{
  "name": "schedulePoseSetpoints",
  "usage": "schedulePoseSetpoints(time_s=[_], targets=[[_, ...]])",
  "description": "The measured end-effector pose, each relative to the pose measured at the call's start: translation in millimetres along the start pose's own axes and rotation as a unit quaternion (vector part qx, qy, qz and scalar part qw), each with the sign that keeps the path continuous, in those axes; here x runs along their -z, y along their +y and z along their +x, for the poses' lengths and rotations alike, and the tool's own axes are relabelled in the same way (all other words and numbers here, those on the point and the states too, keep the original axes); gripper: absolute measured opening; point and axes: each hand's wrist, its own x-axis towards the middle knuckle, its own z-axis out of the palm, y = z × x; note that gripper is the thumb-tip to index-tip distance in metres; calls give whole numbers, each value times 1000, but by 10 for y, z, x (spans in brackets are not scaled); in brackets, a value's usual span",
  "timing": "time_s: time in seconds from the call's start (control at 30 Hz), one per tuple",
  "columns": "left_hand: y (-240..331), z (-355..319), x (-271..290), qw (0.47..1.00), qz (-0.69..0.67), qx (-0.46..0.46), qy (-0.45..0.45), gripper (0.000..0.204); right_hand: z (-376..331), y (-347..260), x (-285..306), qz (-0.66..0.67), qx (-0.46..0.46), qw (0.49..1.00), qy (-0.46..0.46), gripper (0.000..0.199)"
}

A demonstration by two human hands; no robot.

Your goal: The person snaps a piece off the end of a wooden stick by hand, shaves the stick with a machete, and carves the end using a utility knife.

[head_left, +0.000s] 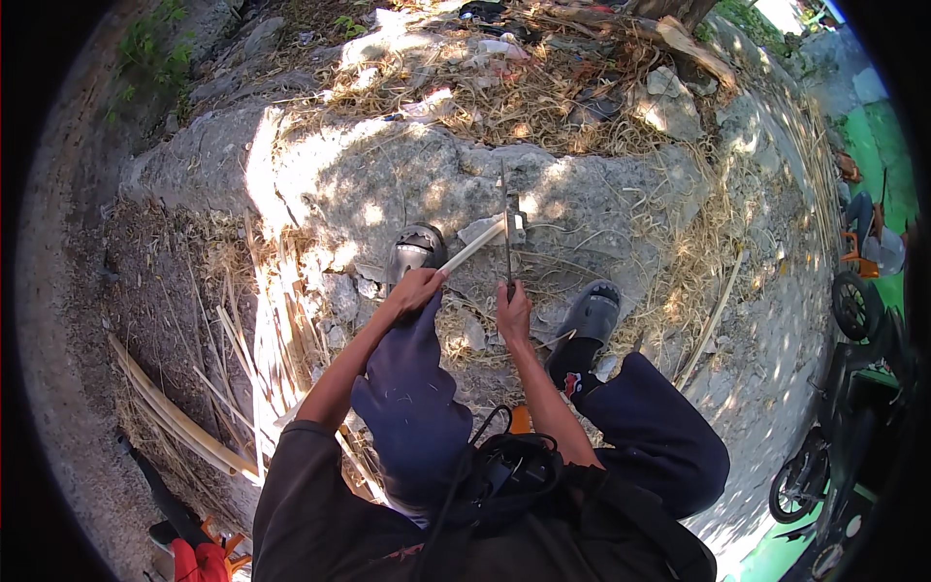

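My left hand [417, 289] is closed around the near end of a pale split bamboo strip [472, 245], which slants away to the upper right. My right hand [514, 308] grips the handle of a long knife, and its narrow blade [505, 194] points straight away from me. The strip's far end meets the blade, or lies right beside it; I cannot tell if they touch. Just beyond that end sits a small dark block [518, 221] on the grey rock ledge [427, 175]. My shoes stand on either side, the left shoe [417, 250] close by the left hand.
Several pale strips [281, 339] lean at my left, with longer curved lengths [175, 417] farther out. Curly shavings [543, 107] cover the ground beyond the ledge, near a tree trunk [669, 12]. A motorbike [853, 388] stands at the right. Other people sit at the right and lower left edges.
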Motion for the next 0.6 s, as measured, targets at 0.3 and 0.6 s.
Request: schedulePoseSetpoints(time_s=[0.3,0.6], targets=[[342,-281,235,995,-18,-81,62,47,115,-232,36,12,67,997,47,33],[-168,80,158,995,51,-76,29,49,66,38,-104,-44,8,999,8,33]])
